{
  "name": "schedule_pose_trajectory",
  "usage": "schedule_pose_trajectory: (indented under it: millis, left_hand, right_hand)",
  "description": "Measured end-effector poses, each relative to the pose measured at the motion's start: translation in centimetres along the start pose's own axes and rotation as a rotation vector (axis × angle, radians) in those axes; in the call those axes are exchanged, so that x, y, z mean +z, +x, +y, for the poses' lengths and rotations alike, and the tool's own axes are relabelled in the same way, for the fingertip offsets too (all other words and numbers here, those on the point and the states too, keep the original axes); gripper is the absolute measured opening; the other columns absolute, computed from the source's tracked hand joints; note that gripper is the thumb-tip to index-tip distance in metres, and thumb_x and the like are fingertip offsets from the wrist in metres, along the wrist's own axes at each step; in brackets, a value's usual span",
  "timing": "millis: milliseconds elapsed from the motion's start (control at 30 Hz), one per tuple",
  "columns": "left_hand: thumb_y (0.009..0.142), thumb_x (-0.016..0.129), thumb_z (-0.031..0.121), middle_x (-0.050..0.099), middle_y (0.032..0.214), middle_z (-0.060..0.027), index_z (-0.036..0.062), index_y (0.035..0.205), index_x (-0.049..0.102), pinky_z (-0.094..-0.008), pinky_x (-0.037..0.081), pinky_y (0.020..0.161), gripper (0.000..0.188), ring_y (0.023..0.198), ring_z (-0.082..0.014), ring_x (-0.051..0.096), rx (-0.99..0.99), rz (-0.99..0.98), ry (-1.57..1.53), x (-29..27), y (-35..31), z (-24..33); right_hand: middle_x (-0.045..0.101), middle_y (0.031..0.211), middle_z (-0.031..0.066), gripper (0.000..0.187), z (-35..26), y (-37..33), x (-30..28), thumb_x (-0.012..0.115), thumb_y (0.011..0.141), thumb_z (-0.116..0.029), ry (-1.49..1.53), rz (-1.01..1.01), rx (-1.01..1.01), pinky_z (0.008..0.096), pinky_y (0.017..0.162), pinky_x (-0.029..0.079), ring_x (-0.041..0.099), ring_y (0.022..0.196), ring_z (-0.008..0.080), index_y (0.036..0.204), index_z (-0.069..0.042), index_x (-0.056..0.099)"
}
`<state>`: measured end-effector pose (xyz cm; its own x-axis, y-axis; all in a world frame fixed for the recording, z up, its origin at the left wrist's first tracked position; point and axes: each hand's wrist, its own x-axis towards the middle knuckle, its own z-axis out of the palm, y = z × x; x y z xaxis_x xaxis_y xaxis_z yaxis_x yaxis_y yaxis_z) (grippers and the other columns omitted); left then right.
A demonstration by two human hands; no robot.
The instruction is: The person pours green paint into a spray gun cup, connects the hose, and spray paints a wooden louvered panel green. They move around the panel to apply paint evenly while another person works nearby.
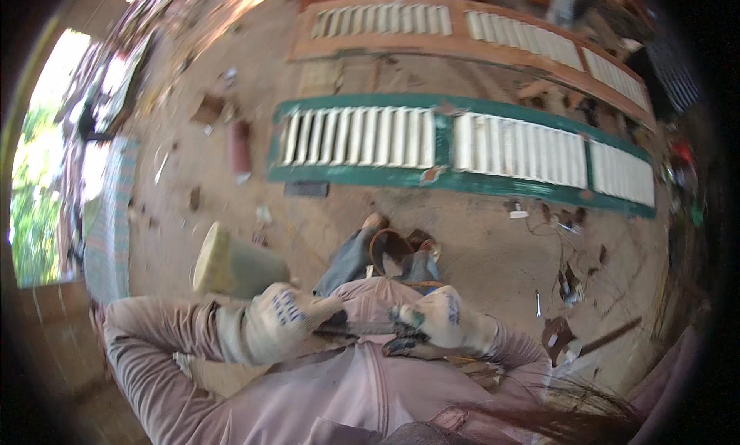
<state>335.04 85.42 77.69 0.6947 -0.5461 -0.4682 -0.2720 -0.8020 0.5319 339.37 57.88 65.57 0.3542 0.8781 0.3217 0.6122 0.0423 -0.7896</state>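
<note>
Dirt floor [478, 245] below carries a green louvered shutter [462, 148], long axis left to right, well ahead of me. Both gloved hands meet at my chest: left hand [281, 318] and right hand [443, 318] clamp fingers on a dark tool [370, 329] lying crosswise between them.

Both gloved hands meet near the chest, left hand [281, 315] beside right hand [439, 318]; bucket [235, 264] just left, two shutters [462, 148] lying farther out, one [462, 29] behind the other.
</note>
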Motion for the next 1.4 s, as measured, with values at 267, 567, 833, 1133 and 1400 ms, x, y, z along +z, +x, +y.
schedule_pose_trajectory:
  millis: [267, 567, 833, 1133, 1400]
  left_hand:
    - [0.081, 0.062, 0.027, 0.058, 0.075, -0.0067, 0.0090, 0.094, 0.052, -0.0358, 0.054, 0.057, 0.024, 0.065, -0.0230, 0.065, 0.180, 0.212, 0.383, 6.6, 4.1, -0.7]
    - [0.084, 0.061, 0.024, 0.064, 0.102, -0.0091, 0.0139, 0.123, 0.053, -0.0412, 0.057, 0.080, 0.041, 0.103, -0.0256, 0.064, 0.805, 0.655, 0.469, 6.6, 3.8, -7.8]
    - [0.090, 0.063, 0.031, 0.061, 0.115, -0.0216, 0.0004, 0.120, 0.058, -0.0469, 0.046, 0.092, 0.043, 0.103, -0.0396, 0.059, -0.437, 1.289, -0.066, 5.9, 4.1, -45.3]
    - [0.093, 0.058, 0.055, 0.069, 0.097, -0.0135, -0.0017, 0.114, 0.063, -0.0374, 0.050, 0.079, 0.061, 0.087, -0.0230, 0.064, -0.801, 0.805, -1.238, 18.0, 15.5, -63.3]
    - [0.093, 0.061, 0.038, 0.064, 0.116, -0.0249, -0.0013, 0.127, 0.056, -0.0438, 0.046, 0.096, 0.053, 0.111, -0.0347, 0.061, -0.869, 0.940, -0.860, 17.6, 9.4, -54.4]
  right_hand:
    - [0.060, 0.121, 0.0172, 0.062, 2.5, 4.3, 3.1, 0.070, 0.080, -0.025, -0.012, -0.182, 0.168, 0.0381, 0.092, 0.050, 0.060, 0.112, 0.0320, 0.132, -0.001, 0.046]
    - [0.063, 0.115, 0.0149, 0.050, 7.0, 6.7, 10.5, 0.068, 0.082, -0.006, 0.234, -0.098, -0.006, 0.0349, 0.099, 0.047, 0.062, 0.107, 0.0281, 0.130, -0.004, 0.053]
    - [0.062, 0.124, 0.0128, 0.052, 3.7, 11.9, 15.3, 0.066, 0.091, -0.013, 0.686, 0.535, 0.720, 0.0345, 0.096, 0.048, 0.060, 0.109, 0.0197, 0.136, 0.004, 0.048]
    - [0.055, 0.134, 0.0143, 0.058, 2.7, 17.6, 21.4, 0.068, 0.091, -0.014, 0.900, 1.055, 0.788, 0.0303, 0.090, 0.050, 0.058, 0.113, 0.0183, 0.141, 0.004, 0.043]
    - [0.061, 0.130, 0.0156, 0.051, 2.5, 24.4, 23.8, 0.065, 0.085, 0.007, 0.391, 0.830, 0.597, 0.0300, 0.085, 0.054, 0.064, 0.108, 0.0190, 0.133, 0.005, 0.052]
